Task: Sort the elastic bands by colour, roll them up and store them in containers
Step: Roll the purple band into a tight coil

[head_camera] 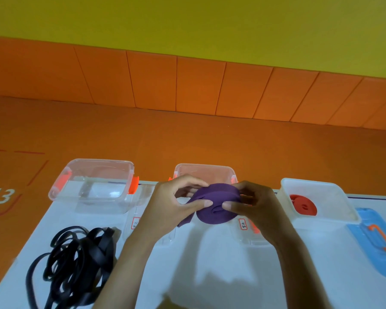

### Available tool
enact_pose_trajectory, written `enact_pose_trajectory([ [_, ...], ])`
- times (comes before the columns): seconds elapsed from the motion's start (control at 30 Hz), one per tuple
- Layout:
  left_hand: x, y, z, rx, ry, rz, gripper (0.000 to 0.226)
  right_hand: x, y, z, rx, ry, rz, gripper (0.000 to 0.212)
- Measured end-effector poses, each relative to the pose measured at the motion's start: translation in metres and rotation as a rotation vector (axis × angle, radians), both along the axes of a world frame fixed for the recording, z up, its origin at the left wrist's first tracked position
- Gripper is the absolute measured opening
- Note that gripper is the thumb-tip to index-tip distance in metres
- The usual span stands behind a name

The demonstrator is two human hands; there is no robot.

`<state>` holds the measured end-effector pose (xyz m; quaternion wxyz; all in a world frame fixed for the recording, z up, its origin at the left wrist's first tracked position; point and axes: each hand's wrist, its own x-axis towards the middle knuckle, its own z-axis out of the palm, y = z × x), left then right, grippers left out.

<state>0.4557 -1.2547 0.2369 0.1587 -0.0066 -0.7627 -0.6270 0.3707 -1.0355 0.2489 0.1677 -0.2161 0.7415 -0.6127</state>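
Both my hands hold a rolled purple elastic band (217, 202) above the white table, in front of the middle clear container (204, 171). My left hand (174, 204) grips its left side, thumb pressed on the roll, and a loose purple tail hangs below it. My right hand (252, 202) pinches the right side with its thumb on the front. A tangled heap of black elastic bands (76, 264) lies at the front left. A rolled red band (303, 205) sits inside the white container (321, 186) on the right.
An empty clear container (91, 181) with orange clips stands at the back left. Clear lids (140, 219) lie flat in front of the containers. A blue lid (377, 241) with an orange handle lies at the right edge. An orange floor and padded wall lie beyond the white table (232, 275).
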Motion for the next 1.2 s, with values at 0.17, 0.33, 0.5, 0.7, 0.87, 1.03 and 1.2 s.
enact_pose_trajectory([
  [0.17,0.003,0.003,0.000,0.072,0.056,0.059,0.019,0.000,-0.002,0.003,-0.212,-0.146,-0.026,0.029],
  [0.33,0.001,-0.004,0.001,0.150,-0.023,-0.004,0.016,0.000,0.000,0.001,-0.176,-0.139,0.053,0.042],
  [0.5,0.001,0.003,0.000,0.059,-0.009,-0.025,0.018,-0.002,0.007,0.004,0.074,0.001,0.094,0.043],
  [0.7,0.001,-0.005,-0.001,0.003,-0.036,-0.085,0.023,-0.003,0.003,-0.002,-0.026,-0.107,0.048,0.030],
  [0.87,0.001,-0.008,-0.008,0.116,-0.136,-0.072,0.023,-0.001,-0.001,-0.009,-0.058,-0.114,0.082,0.042],
  [1.03,0.001,-0.001,-0.020,0.277,-0.133,0.010,0.023,-0.001,-0.008,-0.011,-0.065,-0.036,0.045,0.033],
  [1.2,0.003,-0.014,-0.028,0.145,-0.239,-0.062,0.042,-0.003,-0.008,-0.018,-0.089,-0.052,-0.046,0.029],
])
